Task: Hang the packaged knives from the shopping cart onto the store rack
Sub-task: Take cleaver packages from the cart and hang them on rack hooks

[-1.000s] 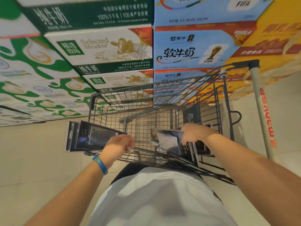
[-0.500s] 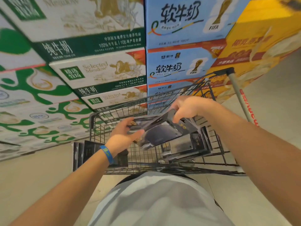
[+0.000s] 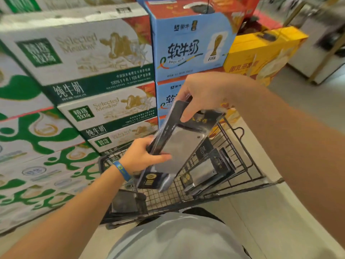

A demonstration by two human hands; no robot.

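Head view: pick-up step. Right hand (image 3: 203, 94) pinches top of knife pack (image 3: 179, 144), left hand (image 3: 141, 156) grips its lower side; pack held above cart (image 3: 164, 198). More packs (image 3: 203, 172) inside. Rack unseen. Next, likely: carry over, slot hang-hole onto hook.

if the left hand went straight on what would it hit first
The left hand grips the knife pack; past it, probably the packs in the cart, depth unclear.
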